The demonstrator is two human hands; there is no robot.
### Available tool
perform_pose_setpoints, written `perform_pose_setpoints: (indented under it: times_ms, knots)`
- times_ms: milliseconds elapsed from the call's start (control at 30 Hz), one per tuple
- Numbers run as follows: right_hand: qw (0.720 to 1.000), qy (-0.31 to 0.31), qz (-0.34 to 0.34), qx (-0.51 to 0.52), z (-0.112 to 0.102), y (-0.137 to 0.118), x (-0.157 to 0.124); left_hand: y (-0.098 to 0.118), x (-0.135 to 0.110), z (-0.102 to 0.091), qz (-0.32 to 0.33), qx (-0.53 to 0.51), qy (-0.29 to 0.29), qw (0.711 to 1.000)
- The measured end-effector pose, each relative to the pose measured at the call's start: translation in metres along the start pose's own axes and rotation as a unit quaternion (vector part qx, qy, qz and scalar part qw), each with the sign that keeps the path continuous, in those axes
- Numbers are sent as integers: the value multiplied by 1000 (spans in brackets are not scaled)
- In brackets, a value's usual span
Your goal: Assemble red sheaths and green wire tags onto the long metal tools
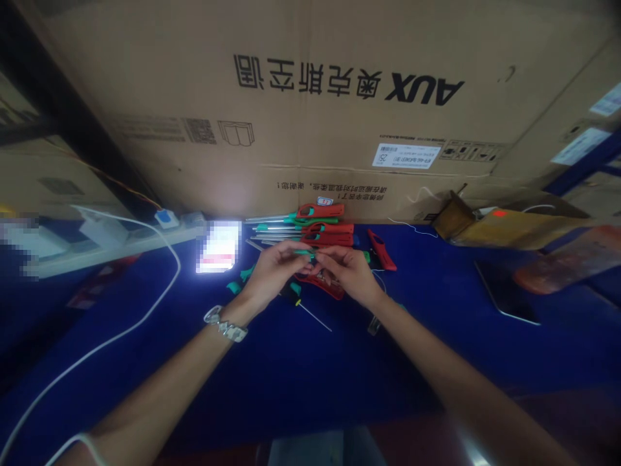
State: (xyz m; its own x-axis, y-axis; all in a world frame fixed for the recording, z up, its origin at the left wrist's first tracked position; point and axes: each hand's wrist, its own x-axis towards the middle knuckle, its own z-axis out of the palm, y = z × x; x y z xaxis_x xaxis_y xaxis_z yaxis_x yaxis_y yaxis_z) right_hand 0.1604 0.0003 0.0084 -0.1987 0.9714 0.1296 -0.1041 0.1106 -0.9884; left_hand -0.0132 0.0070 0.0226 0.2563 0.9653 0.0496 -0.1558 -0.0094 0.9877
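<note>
Well inside the near table edge, left hand and right hand pinch a seemingly green part.

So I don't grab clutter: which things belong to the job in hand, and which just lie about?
Likely the job's:
- small green piece, between left hand and right hand
- red-handled lighters
- red casing
- screwdriver

Probably just lying about:
- bright screen
- white cable
- dark-screened device
</note>
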Motion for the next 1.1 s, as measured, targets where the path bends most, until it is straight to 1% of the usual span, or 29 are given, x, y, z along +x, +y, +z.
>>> perform_pose_setpoints:
  times_ms: [133,233,433,600,733,867,967,1100]
  knots:
    - [999,-15,10,33,-1,1,1,-1,0,1,9,0,-9,1000]
    - [999,-7,19,40,0,0,1,0,1,0,2,8,-1,1000]
    - [996,79,6,35,1,-2,2,3,1,-2,-20,13,23,999]
    - [998,67,-1,19,8,2,-1,2,-1,3,-21,-3,38,999]
    - [995,92,-44,-15,14,5,-4,-1,-3,7,-13,-3,64,998]
    - [992,114,-51,-6,17,9,-5,-4,-3,10,-4,-2,72,997]
    - [992,116,-52,-1,19,12,-5,-5,-3,11,-1,-10,71,997]
    - [993,107,-54,8,20,9,-5,-3,-2,9,5,-7,49,999]
